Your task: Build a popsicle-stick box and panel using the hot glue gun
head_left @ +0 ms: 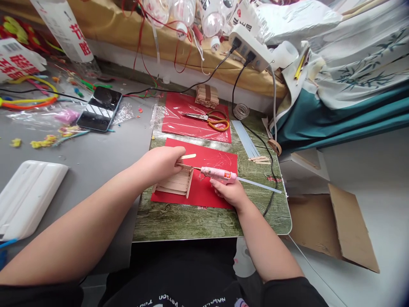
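Note:
My right hand (230, 192) is wrapped round a pink hot glue gun (217, 172), a glue stick (260, 185) jutting from its back end. The gun's nozzle points left, close to the upper edge of a small panel of wooden craft sticks (172, 183). Closed above that panel, my left hand (169, 162) pinches a loose craft stick (188, 157); its fingertips are partly hidden. Under the panel lies a sheet of red paper (207, 194) with thin glue strings on it.
Behind lie scissors (219, 120) on wrapped red paper, a bundle of craft sticks (207, 96) and clear glue sticks (245, 138). A black cord (271, 170) runs down the right side from a power strip (251, 47). A phone (100, 108) and white case (32, 198) are left.

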`<action>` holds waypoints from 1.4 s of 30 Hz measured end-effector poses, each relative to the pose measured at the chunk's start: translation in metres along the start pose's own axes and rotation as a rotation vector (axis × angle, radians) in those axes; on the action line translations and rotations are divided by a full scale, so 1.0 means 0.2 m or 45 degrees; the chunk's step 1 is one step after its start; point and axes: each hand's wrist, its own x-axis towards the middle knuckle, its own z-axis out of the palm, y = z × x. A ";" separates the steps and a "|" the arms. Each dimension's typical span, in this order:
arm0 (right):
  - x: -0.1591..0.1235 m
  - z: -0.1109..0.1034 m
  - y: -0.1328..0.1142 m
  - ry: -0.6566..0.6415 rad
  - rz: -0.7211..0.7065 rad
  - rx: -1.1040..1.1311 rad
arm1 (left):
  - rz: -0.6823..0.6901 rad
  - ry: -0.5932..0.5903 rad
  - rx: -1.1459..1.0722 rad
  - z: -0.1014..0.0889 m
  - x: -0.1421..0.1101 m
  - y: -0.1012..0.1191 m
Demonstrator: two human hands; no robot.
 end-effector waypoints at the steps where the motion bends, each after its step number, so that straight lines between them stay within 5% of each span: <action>1: 0.00 0.00 0.00 0.012 0.003 0.002 | 0.001 -0.005 0.005 0.00 0.00 0.00; 42: 0.00 -0.01 -0.03 -0.020 0.026 0.041 | -0.027 0.000 0.007 0.00 0.00 0.01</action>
